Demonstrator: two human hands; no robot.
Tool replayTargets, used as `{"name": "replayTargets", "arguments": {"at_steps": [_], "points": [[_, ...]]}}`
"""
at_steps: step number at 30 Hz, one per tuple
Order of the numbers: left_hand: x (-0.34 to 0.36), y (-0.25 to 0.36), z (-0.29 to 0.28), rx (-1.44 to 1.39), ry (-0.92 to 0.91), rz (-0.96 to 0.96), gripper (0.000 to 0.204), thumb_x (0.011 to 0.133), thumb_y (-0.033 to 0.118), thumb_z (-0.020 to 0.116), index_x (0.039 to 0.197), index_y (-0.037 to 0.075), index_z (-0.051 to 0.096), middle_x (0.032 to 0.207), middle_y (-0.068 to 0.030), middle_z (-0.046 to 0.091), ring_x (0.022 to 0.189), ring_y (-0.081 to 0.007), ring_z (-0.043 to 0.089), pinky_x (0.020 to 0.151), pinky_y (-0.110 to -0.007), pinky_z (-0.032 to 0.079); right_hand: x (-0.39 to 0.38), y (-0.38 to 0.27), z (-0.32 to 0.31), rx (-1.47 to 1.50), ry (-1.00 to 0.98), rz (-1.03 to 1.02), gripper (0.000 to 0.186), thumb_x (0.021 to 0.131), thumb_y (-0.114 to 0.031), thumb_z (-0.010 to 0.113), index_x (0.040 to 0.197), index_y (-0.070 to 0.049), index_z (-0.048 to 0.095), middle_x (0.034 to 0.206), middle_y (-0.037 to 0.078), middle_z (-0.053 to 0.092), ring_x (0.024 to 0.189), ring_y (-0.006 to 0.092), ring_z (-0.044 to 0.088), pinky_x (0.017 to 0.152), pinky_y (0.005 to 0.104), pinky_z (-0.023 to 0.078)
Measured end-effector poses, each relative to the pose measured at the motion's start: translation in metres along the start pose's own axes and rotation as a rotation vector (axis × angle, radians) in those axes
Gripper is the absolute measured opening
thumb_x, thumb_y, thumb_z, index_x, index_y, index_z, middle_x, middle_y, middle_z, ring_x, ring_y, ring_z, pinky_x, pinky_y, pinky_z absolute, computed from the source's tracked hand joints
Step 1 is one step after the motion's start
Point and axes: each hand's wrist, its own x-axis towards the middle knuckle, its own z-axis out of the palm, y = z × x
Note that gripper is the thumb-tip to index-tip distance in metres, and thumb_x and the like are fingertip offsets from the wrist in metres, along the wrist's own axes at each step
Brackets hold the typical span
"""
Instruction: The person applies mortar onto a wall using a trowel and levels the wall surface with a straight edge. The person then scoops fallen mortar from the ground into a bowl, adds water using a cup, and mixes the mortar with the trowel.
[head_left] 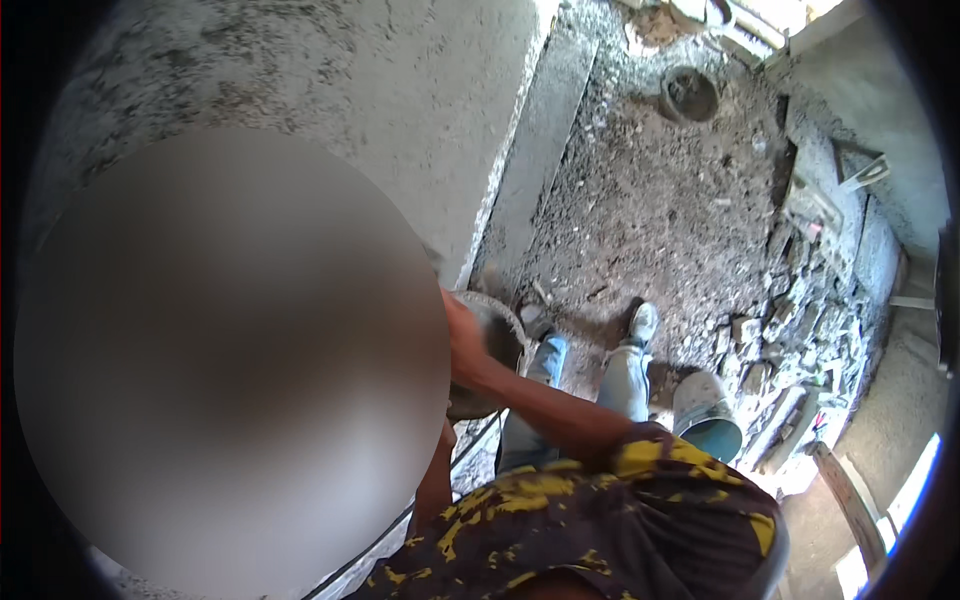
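Open dirt floor [670,220] borders the bucket's [513,319] rim, while blur crops the right hand [462,335] and hides the left hand, grips impossible to tell.

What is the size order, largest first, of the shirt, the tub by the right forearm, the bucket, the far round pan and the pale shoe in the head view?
1. Shirt
2. Tub and bucket: not ranked, as the right forearm partly covers the tub
3. Pan
4. Shoe
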Motion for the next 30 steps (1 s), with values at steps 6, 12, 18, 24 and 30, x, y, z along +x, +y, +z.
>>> {"name": "replayTargets", "arguments": {"at_steps": [6, 12, 18, 24, 30], "points": [[-0.027, 0.019, 0.059, 0.19, -0.159, 0.095, 0.057, 0.062, -0.006, 0.051, 0.119, 0.001, 0.047, 0.105, -0.0077, 0.057, 0.094, -0.0197, 0.056, 0.083, -0.03, 0.045, -0.027, 0.052, -0.197, -0.979, -0.749, 0.192, 0.022, 0.075, -0.018, 0.055, 0.092, -0.005, 0.057, 0.085, 0.02, 0.063, 0.074, 0.0351, 0.063, 0.062, 0.0467, 0.05], [-0.063, -0.009, 0.133, 0.151, -0.329, 0.233, 0.041, 0.065, 0.0, 0.054, 0.106, -0.002, 0.053, 0.095, -0.005, 0.059, 0.084, -0.0149, 0.054, 0.077, -0.027, 0.044, -0.01, 0.084, -0.239, -1.12, -0.98, 0.318, 0.021, 0.077, -0.013, 0.052, 0.091, 0.0, 0.062, 0.073, 0.019, 0.063, 0.066, 0.0299, 0.064, 0.056, 0.0414, 0.051], [-0.1, -0.043, 0.185, 0.154, -0.486, 0.111, 0.044, 0.065, -0.002, 0.055, 0.109, 0.001, 0.05, 0.093, -0.0045, 0.058, 0.082, -0.0158, 0.055, 0.077, -0.029, 0.044, -0.053, 0.05, -0.344, -0.653, -1.067, 0.621, 0.033, 0.079, -0.024, 0.057, 0.101, -0.001, 0.056, 0.065, 0.015, 0.059, 0.054, 0.0239, 0.06, 0.05, 0.0382, 0.048], [-0.12, -0.075, 0.219, 0.155, -0.405, 0.089, 0.046, 0.065, -0.003, 0.054, 0.109, 0.003, 0.05, 0.092, -0.0053, 0.055, 0.079, -0.0182, 0.055, 0.072, -0.03, 0.046, -0.092, 0.024, -0.4, -0.467, -0.73, 0.54, 0.032, 0.079, -0.025, 0.058, 0.094, 0.002, 0.053, 0.066, 0.013, 0.058, 0.05, 0.0185, 0.056, 0.046, 0.0315, 0.045], [-0.134, -0.06, 0.235, -0.082, -0.46, -0.021, 0.053, 0.062, -0.005, 0.052, 0.115, 0.005, 0.048, 0.099, -0.0077, 0.057, 0.088, -0.0235, 0.057, 0.076, -0.036, 0.05, -0.145, -0.002, -0.449, 0.31, -0.189, 0.541, 0.039, 0.08, -0.026, 0.064, 0.108, -0.003, 0.051, 0.07, 0.003, 0.055, 0.058, 0.011, 0.054, 0.05, 0.0254, 0.045]]}}
